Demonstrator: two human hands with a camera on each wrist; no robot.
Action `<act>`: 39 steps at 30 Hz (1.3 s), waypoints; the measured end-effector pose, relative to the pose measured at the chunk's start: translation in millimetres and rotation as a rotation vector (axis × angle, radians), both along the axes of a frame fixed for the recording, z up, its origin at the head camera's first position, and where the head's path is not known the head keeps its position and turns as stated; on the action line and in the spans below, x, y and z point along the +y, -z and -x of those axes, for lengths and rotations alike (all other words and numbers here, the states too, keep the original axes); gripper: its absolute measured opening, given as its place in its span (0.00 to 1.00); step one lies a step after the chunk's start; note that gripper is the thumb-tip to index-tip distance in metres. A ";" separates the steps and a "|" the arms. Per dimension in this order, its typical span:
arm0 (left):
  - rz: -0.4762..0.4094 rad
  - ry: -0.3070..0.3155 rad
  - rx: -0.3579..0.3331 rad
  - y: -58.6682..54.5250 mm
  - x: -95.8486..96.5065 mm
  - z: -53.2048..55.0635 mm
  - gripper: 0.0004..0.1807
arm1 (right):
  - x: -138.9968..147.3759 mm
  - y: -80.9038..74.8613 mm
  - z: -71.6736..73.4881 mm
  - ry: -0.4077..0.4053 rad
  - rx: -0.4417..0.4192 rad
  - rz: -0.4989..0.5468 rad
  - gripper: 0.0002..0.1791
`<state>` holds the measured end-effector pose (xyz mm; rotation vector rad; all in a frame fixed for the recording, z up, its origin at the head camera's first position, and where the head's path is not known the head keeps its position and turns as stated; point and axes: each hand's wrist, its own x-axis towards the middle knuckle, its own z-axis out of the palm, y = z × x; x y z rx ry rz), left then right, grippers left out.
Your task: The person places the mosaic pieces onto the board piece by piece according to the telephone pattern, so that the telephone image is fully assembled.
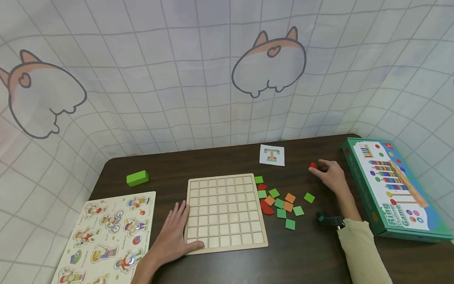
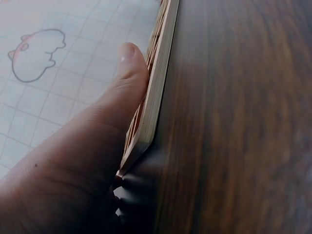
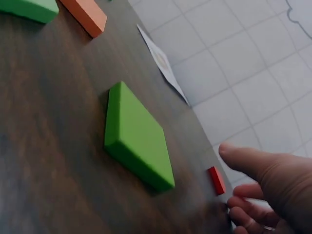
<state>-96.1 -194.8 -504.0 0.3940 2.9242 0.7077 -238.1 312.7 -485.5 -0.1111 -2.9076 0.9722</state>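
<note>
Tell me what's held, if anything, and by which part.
No clear hold: the left hand rests its thumb on the grid board; the right hand is beside a red piece.

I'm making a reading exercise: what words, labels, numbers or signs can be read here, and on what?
"Game": on the box; the words above it are too blurred to be sure of.
Box's other print: too small.
Puzzle labels: too small and blurred.
Card: coloured pattern, no readable words.
Grid: no text visible.

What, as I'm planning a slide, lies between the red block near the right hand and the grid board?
Green tiles and red pieces lie near the right edge of the grid board, across the direct path from the red block.
</note>
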 end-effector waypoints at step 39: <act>0.002 0.015 0.003 -0.2 -0.1 -1.9 0.72 | -15.4 11.4 9.8 0.135 0.058 -0.026 0.22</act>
